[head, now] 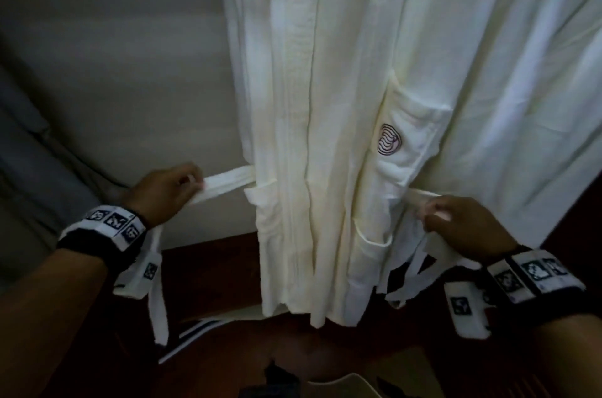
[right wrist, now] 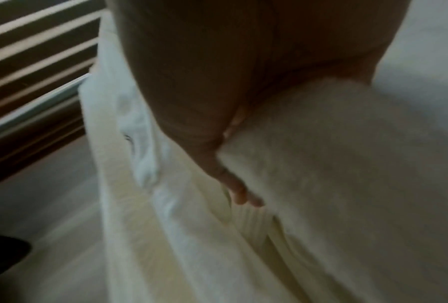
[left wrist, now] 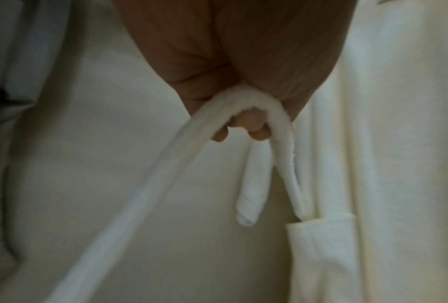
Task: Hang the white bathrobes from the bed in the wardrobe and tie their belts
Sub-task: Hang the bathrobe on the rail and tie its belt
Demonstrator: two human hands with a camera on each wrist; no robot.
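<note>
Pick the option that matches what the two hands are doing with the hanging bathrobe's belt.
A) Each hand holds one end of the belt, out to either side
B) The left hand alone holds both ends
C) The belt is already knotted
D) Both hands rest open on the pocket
A: the left hand and the right hand each grip an end of the belt, held apart on either side of the bathrobe, with no knot in front.

Two white bathrobes [head: 325,104] hang side by side; two hands [head: 163,192] each hold one belt end [head: 228,184].

Dark wooden floor [head: 228,267] below, pale wall [head: 130,71] at left, striped slipper [head: 192,337] on floor.
</note>
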